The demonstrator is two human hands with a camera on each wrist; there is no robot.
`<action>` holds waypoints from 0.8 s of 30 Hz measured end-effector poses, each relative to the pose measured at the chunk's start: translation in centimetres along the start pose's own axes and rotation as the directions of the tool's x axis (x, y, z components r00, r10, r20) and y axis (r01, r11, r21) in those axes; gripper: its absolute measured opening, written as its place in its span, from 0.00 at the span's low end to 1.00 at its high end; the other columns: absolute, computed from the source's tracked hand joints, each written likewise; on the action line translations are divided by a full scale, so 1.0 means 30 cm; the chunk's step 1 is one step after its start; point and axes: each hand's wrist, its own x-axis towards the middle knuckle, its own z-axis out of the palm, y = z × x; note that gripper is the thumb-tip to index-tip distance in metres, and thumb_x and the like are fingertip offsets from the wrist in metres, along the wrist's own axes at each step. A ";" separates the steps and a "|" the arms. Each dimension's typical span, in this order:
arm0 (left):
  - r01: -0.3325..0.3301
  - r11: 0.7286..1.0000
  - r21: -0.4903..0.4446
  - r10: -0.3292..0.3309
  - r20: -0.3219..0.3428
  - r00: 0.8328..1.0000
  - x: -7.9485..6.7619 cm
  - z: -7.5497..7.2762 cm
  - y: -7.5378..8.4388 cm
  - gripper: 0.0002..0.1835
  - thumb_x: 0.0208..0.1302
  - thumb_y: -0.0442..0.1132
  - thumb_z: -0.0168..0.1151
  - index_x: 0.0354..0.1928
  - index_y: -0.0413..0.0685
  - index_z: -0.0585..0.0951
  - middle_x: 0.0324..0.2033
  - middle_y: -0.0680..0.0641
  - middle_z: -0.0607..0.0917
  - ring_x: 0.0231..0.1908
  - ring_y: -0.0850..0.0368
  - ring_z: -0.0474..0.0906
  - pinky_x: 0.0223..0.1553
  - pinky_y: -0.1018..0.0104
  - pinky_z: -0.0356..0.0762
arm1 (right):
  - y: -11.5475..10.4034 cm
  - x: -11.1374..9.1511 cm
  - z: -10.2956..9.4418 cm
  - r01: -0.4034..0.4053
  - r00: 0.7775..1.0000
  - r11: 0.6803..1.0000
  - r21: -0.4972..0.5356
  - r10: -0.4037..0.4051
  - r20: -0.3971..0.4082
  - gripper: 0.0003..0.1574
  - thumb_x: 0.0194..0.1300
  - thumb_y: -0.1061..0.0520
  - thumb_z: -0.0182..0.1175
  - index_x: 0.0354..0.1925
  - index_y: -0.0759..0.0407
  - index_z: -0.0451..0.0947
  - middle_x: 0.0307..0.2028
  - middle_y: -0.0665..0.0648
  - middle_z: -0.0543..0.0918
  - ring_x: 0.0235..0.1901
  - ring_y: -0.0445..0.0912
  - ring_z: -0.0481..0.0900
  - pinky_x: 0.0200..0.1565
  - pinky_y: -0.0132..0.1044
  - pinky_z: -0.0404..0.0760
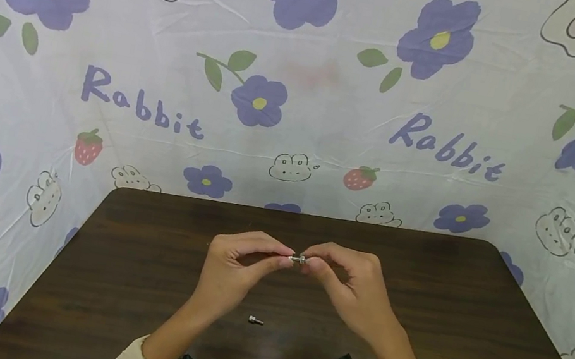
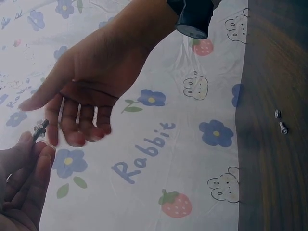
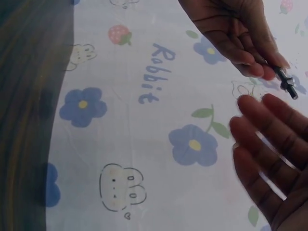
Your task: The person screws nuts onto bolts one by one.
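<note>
Above the dark wooden table [image 1: 467, 339] my two hands meet. My left hand [image 1: 287, 255] pinches a small metal bolt [image 1: 298, 259] between thumb and forefinger. The left wrist view shows this bolt [image 2: 41, 128] standing out of my left hand [image 2: 38, 144], with a nut on its shaft. My right hand [image 1: 311, 257] is at the bolt's other end. In the right wrist view the right hand [image 3: 269, 130] has its fingers spread and nearly straight, just short of the bolt [image 3: 285, 83], and it looks blurred.
A second small bolt [image 1: 255, 320] lies loose on the table in front of me, also visible as a bolt [image 2: 283, 128] beside a tiny metal piece [image 2: 277, 114]. A flower-printed cloth [image 1: 299, 111] walls the table on three sides.
</note>
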 end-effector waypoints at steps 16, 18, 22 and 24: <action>0.015 1.000 0.009 -0.015 0.001 1.000 -0.001 -0.004 -0.004 0.07 0.58 0.26 0.72 0.38 0.40 0.90 0.34 0.47 0.90 0.34 0.54 0.87 0.37 0.56 0.88 | 0.002 0.011 -0.001 0.128 0.991 0.992 0.004 -0.127 -0.046 0.17 0.55 0.71 0.74 0.43 0.59 0.87 0.36 0.52 0.89 0.30 0.39 0.84 0.33 0.27 0.83; 0.014 1.000 0.012 -0.014 0.001 1.000 -0.001 -0.002 -0.004 0.06 0.59 0.26 0.72 0.38 0.41 0.90 0.34 0.47 0.90 0.34 0.54 0.87 0.36 0.56 0.88 | 0.003 0.009 0.001 0.122 0.991 0.993 -0.007 -0.122 -0.050 0.15 0.57 0.69 0.74 0.42 0.57 0.87 0.35 0.51 0.89 0.29 0.38 0.84 0.32 0.27 0.82; 0.008 1.000 0.008 -0.008 0.002 1.000 0.000 -0.001 -0.004 0.07 0.58 0.26 0.72 0.38 0.41 0.90 0.33 0.47 0.90 0.34 0.54 0.87 0.36 0.56 0.88 | 0.007 0.008 0.007 0.113 0.992 0.993 -0.018 -0.113 -0.052 0.09 0.61 0.65 0.72 0.41 0.57 0.87 0.34 0.50 0.89 0.28 0.37 0.82 0.31 0.27 0.81; 0.005 1.000 0.003 -0.005 0.004 1.000 0.001 -0.001 -0.003 0.06 0.58 0.26 0.72 0.38 0.40 0.90 0.33 0.47 0.90 0.34 0.53 0.87 0.36 0.56 0.88 | 0.009 0.006 0.010 0.101 0.994 0.995 -0.007 -0.101 -0.044 0.06 0.63 0.65 0.70 0.39 0.57 0.87 0.33 0.49 0.88 0.28 0.38 0.83 0.32 0.27 0.82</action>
